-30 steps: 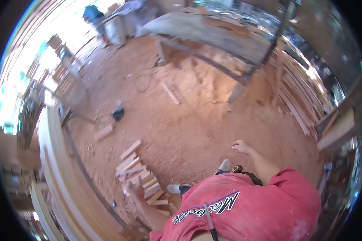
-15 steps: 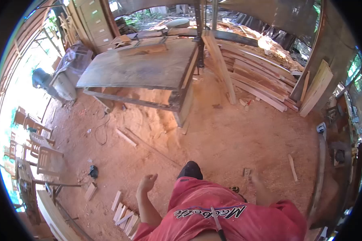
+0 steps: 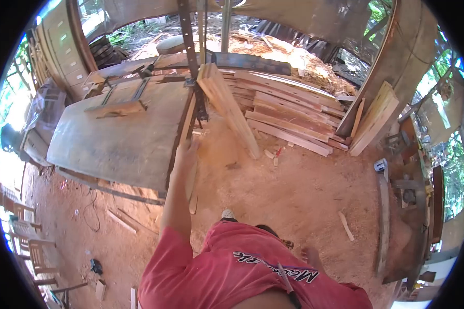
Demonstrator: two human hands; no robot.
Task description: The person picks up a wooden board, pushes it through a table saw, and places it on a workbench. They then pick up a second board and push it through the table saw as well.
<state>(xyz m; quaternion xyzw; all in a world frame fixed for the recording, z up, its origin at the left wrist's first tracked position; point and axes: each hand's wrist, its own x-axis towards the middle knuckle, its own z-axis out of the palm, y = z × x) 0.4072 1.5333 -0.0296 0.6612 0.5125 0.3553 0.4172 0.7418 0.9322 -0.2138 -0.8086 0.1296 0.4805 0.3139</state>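
My left arm reaches forward, and my left hand (image 3: 187, 152) is at the right edge of the big wooden worktable (image 3: 113, 139), fingers stretched out along the edge. Low beside my shirt is my right hand (image 3: 310, 255), partly smeared, its fingers not clearly shown. A small black and yellow object (image 3: 287, 244) sits at my waist, close to that hand. From the neck of my red shirt (image 3: 242, 268) hangs a thin tool with a dark handle (image 3: 293, 296). A wooden board (image 3: 116, 109) with metal bars behind it lies on the far part of the tabletop.
A thick plank (image 3: 229, 110) leans on a metal post (image 3: 187, 38) beyond the table. Stacked boards (image 3: 294, 116) lie at the back right, near another leaning plank (image 3: 375, 118). Wood scraps (image 3: 346, 226) and a cable (image 3: 92, 211) lie on the sawdust-covered floor. Chairs (image 3: 38, 252) stand at left.
I have moved forward and turned right, so the worktable appears closer and farther left. My left hand has reached forward to its edge; my right hand has drawn in closer to my body.
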